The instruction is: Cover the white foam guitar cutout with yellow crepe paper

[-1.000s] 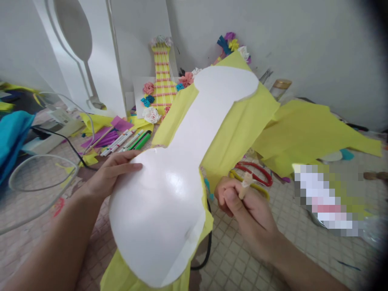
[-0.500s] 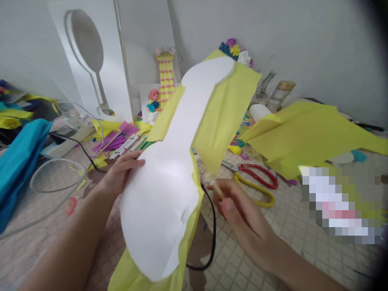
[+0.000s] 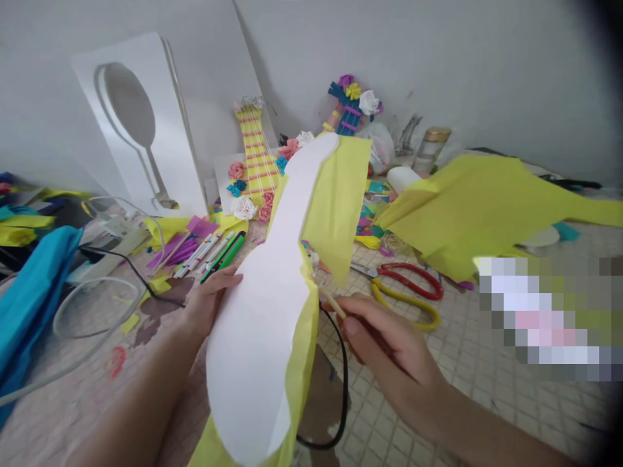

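Turned my white guitar-shaped cutout [image 3: 257, 311] more side-on than it was a second ago, and the stick [image 3: 335, 305] in my right hand [image 3: 389, 344] has come over to its waist. Biggest thing first: the tabletop [image 3: 384, 415] has a grid-pattern surface and carries most of the clutter. Cutout's held up at a tilt over the middle of it, with yellow paper [image 3: 333, 207] behind, sticking out along the right side and bottom. Another yellow sheet [image 3: 467, 201] lies loose off to the right, and a white panel [image 3: 168, 110] with a spoon-shaped hole stands back left. Right by that panel is a small yellow guitar [image 3: 252, 139] with pink bars and paper flowers [image 3: 243, 209]. My left hand [image 3: 214, 295] is half closed round the cutout's left edge; the right one's mostly curled, thumb and finger pinching the stick. Red-and-yellow-handled scissors [image 3: 372, 272] lie just beyond it. White and green pens [image 3: 233, 250] sit past my left fingers. Smallest is that stick, can't tell if its tip actually touches the paper edge
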The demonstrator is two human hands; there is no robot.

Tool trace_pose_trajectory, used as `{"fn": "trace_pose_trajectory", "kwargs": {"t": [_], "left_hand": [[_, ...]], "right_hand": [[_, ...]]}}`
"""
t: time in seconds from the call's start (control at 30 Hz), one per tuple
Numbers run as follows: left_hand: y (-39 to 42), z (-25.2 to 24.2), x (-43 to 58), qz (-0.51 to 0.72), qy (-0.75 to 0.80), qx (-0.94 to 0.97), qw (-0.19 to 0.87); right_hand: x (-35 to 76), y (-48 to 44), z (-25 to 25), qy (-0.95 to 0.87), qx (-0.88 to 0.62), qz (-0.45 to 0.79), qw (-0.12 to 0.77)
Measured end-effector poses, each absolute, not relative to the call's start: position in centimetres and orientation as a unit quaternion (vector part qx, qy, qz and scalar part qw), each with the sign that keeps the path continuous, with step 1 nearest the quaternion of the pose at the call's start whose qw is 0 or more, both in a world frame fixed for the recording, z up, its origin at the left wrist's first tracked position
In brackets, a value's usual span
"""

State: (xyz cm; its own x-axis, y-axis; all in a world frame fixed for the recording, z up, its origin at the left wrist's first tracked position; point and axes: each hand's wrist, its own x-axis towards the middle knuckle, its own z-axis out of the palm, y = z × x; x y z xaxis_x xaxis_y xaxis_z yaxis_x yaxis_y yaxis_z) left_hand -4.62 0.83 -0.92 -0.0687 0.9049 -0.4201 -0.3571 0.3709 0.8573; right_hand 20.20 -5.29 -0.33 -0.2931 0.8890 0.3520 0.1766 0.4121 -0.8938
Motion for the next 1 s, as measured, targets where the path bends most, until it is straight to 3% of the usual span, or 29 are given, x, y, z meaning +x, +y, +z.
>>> {"fn": "trace_pose_trajectory", "kwargs": {"t": [0.27,0.6,0.8,1.0], "left_hand": [[1.0,-1.1,-5.3,0.529,0.551,0.287,0.578],[1.2,-1.1,-5.3,0.542,0.596,0.258,0.533],[1.0,-0.9,-5.2,0.538,0.581,0.235,0.564],[0.9,-0.8,-5.6,0.537,0.542,0.265,0.59]], "right_hand": [[20.3,-4.9,-0.9,-0.762,-0.331,0.229,0.507],[20.0,-5.0,-1.6,-0.762,-0.378,0.057,0.522],[19.6,-5.6,-1.3,-0.689,-0.372,0.105,0.613],[19.9,-5.7,-1.2,-0.717,-0.363,0.19,0.564]]}}
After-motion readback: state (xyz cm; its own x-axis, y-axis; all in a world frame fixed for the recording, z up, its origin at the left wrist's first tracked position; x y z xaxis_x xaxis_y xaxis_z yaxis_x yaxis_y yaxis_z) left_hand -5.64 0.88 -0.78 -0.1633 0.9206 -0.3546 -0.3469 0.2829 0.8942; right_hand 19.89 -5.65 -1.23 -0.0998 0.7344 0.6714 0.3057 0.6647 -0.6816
